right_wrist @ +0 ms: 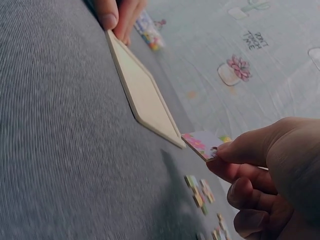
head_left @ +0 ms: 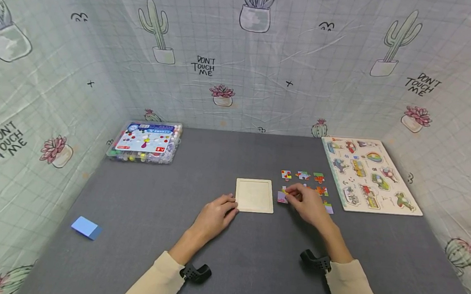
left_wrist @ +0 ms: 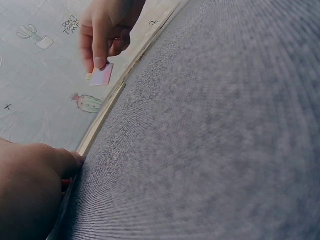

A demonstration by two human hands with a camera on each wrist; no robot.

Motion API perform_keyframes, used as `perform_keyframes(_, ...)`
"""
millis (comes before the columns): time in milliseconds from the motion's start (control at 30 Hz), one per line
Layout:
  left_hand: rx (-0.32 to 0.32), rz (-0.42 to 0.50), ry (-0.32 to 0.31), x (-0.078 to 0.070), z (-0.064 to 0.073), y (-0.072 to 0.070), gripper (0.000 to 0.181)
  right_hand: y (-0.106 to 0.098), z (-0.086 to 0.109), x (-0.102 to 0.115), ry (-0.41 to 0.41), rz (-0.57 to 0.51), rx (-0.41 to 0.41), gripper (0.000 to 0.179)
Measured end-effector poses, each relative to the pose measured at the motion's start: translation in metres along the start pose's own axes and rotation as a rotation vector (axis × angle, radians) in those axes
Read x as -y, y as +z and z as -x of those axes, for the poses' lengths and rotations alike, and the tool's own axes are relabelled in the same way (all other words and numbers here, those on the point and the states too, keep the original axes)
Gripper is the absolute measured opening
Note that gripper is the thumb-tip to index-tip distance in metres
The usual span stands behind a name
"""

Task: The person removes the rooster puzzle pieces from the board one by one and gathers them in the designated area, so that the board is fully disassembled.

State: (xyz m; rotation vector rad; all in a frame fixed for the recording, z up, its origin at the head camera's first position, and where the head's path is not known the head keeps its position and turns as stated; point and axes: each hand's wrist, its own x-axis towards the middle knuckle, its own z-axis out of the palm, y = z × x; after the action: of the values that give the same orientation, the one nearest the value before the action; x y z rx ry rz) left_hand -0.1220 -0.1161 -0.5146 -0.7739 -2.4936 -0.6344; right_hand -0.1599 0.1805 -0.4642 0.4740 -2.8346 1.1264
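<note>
In the head view, a square pale wooden puzzle tray [head_left: 255,195] with a raised rim lies on the grey table. My left hand [head_left: 215,215] rests against its left edge near the front corner, fingers relaxed; the right wrist view shows the fingertips right at that corner. Just right of the tray, my right hand [head_left: 307,203] pinches a jigsaw piece [right_wrist: 200,143] between thumb and fingertips. This piece is lilac and pink with a bit of yellow, held up above the table beside the tray's corner. Several loose jigsaw pieces [head_left: 303,175] lie in rows around and under the right hand, partly hidden by it.
A large picture puzzle board [head_left: 373,177] lies at the right back. At the left back sits a clear plastic box [head_left: 145,142] of colourful parts with a printed label. A blue block [head_left: 86,228] lies at the left front. Printed cloth [head_left: 241,86] walls the table's back and sides.
</note>
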Motion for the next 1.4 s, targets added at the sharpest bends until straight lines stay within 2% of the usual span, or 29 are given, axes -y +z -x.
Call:
perform_keyframes(333,0.01,0.002,-0.008,-0.001,0.0,0.0,0.016,-0.011,0.007,-0.015,0.051,0.013,0.025,0.015)
perform_keyframes(500,0.013,0.005,-0.015,-0.001,0.001,0.0,0.016,-0.013,0.008,-0.018,0.044,0.019,0.035,0.015)
perform_keyframes(733,0.016,0.006,-0.02,0.0,0.001,0.0,0.017,-0.01,0.009,-0.017,0.026,0.057,0.069,0.012)
perform_keyframes(1100,0.003,0.006,-0.012,-0.001,0.001,-0.001,0.016,-0.003,0.007,-0.015,0.045,0.142,0.07,0.011)
perform_keyframes(1400,-0.004,0.002,-0.009,-0.001,0.001,-0.001,0.016,0.001,0.006,-0.017,0.04,0.16,0.095,0.029)
